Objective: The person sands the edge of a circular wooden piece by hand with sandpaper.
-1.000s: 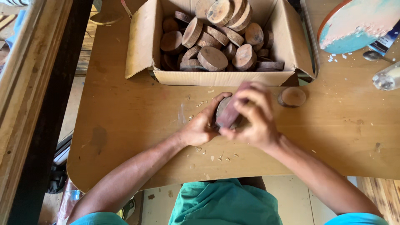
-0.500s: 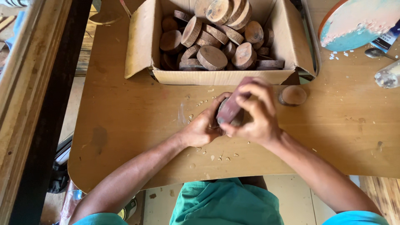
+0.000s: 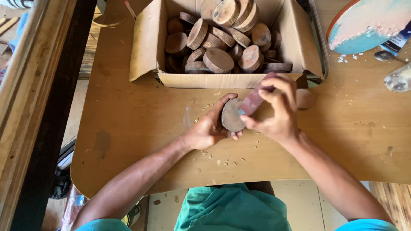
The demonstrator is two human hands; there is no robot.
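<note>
My left hand (image 3: 210,127) grips a round wood slice (image 3: 232,115) on edge, just above the wooden table (image 3: 128,124). Its flat cut face is turned toward me. My right hand (image 3: 276,109) pinches a folded reddish-brown piece of sandpaper (image 3: 253,102) and presses it against the slice's right rim. Small wood crumbs (image 3: 229,161) lie scattered on the table under and around both hands. Another round slice (image 3: 305,99) lies flat on the table just right of my right hand.
An open cardboard box (image 3: 145,47) heaped with several wood slices stands right behind my hands. A round painted board (image 3: 364,25) lies at the back right, with a spoon (image 3: 385,56) and a clear bottle (image 3: 398,79) near it. A wooden beam (image 3: 30,85) runs along the left.
My right hand has drawn back to the right, uncovering the slice's flat face. The sandpaper now sits at the slice's right edge. My left hand keeps its hold.
</note>
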